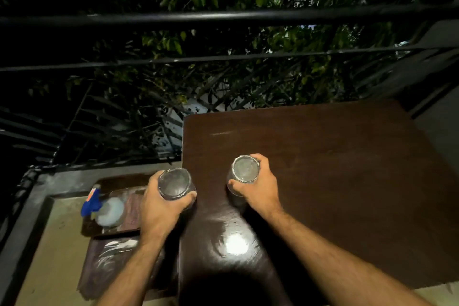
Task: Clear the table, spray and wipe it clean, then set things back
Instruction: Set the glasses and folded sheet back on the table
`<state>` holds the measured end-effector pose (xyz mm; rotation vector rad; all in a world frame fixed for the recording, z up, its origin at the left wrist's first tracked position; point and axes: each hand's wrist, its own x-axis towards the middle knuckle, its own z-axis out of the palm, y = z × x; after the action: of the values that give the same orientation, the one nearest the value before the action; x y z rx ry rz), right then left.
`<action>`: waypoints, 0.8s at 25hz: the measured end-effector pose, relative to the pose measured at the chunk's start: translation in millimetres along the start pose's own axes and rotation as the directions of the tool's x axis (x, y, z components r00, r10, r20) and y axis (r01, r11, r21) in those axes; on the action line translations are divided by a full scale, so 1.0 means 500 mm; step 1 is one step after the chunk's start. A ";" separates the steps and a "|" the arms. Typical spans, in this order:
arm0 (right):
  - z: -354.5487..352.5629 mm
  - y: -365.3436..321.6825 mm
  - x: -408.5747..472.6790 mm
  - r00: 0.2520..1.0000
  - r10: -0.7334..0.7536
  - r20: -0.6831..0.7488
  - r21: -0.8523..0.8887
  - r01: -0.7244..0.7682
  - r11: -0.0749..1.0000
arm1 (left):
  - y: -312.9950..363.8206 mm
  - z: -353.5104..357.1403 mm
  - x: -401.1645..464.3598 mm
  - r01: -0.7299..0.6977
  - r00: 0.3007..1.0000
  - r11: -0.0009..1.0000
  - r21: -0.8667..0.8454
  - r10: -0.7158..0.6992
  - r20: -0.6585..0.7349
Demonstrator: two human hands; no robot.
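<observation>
Two bare hands are each gripping one clear glass: the left hand (161, 202) is holding a glass (176, 184) at the left edge of the dark wooden table (335, 169), the right hand (258, 187) is holding a second glass (244, 171) over the tabletop. One spray bottle (105, 207) is standing on one tray (116, 182) on the floor to the left.

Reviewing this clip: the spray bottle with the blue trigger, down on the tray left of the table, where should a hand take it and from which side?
Judging from this view, grip the spray bottle around its pale round body or the neck just under the blue trigger head, coming from above and the right. It seems to stand upright on the tray, trigger pointing left, so that side looks clear. Both hands are occupied holding glasses.
</observation>
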<state>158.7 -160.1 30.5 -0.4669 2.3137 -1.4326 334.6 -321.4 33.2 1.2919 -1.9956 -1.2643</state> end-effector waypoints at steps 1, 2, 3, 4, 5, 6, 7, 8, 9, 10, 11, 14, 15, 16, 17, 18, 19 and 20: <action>-0.047 0.022 0.028 1.000 0.017 -0.021 0.001 -0.017 1.000 | 0.023 0.044 -0.004 0.007 1.000 1.000 -0.012 -0.006 0.015; -0.096 0.044 0.055 0.998 0.031 -0.047 -0.001 -0.031 1.000 | 0.046 0.087 -0.007 0.013 1.000 1.000 -0.020 -0.012 0.023; -0.141 0.066 0.080 0.996 0.043 -0.073 -0.003 -0.044 0.999 | 0.067 0.126 -0.012 0.021 0.999 0.999 -0.025 -0.020 0.026; -0.185 0.088 0.100 0.993 0.058 -0.100 -0.007 -0.059 0.998 | 0.083 0.163 -0.018 0.034 0.999 0.999 -0.027 -0.033 0.030; -0.235 0.114 0.124 0.989 0.072 -0.132 -0.014 -0.074 0.997 | 0.098 0.207 -0.021 0.045 0.998 0.999 -0.026 -0.044 0.033; -0.281 0.140 0.143 0.983 0.087 -0.163 -0.023 -0.092 0.995 | 0.109 0.249 -0.025 0.055 0.998 0.998 -0.028 -0.054 0.042; -0.325 0.166 0.160 0.974 0.109 -0.198 -0.030 -0.117 0.993 | 0.120 0.289 -0.028 0.061 0.996 0.998 -0.024 -0.060 0.061; -0.370 0.193 0.177 0.963 0.133 -0.235 -0.034 -0.145 0.989 | 0.132 0.333 -0.031 0.066 0.994 0.998 -0.021 -0.064 0.087; -0.410 0.218 0.191 0.952 0.151 -0.265 -0.039 -0.167 0.985 | 0.142 0.375 -0.034 0.070 0.992 0.997 -0.018 -0.068 0.110; -0.444 0.239 0.202 0.945 0.162 -0.285 -0.042 -0.181 0.983 | 0.153 0.412 -0.039 0.069 0.990 0.997 -0.019 -0.066 0.128; -0.473 0.257 0.212 0.939 0.171 -0.300 -0.046 -0.193 0.980 | 0.162 0.448 -0.043 0.065 0.988 0.998 -0.019 -0.062 0.143; -0.528 0.291 0.237 0.930 0.184 -0.319 -0.049 -0.210 0.977 | 0.192 0.529 -0.045 0.046 0.983 0.999 -0.007 -0.044 0.179; -0.540 0.300 0.246 0.930 0.189 -0.316 -0.046 -0.214 0.976 | 0.200 0.554 -0.042 0.035 0.982 0.999 -0.001 -0.034 0.186; -0.549 0.306 0.255 0.933 0.190 -0.306 -0.044 -0.213 0.976 | 0.208 0.575 -0.041 0.025 0.982 1.000 0.003 -0.025 0.187; -0.554 0.309 0.260 0.938 0.188 -0.291 -0.045 -0.210 0.977 | 0.214 0.591 -0.041 0.017 0.983 1.000 0.005 -0.018 0.185; -0.557 0.312 0.264 0.944 0.189 -0.272 -0.047 -0.209 0.977 | 0.219 0.603 -0.042 0.009 0.983 1.000 0.009 -0.011 0.181; -0.558 0.316 0.264 0.948 0.194 -0.252 -0.050 -0.213 0.976 | 0.221 0.614 -0.047 0.000 0.985 1.000 0.014 -0.002 0.175; -0.557 0.319 0.261 0.952 0.198 -0.234 -0.055 -0.216 0.975 | 0.221 0.619 -0.053 -0.008 0.986 1.000 0.018 0.005 0.169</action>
<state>-102.2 63.2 -17.7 -0.0781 2.5184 -1.3563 62.5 -142.1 -17.3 1.2215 -2.1305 -1.3968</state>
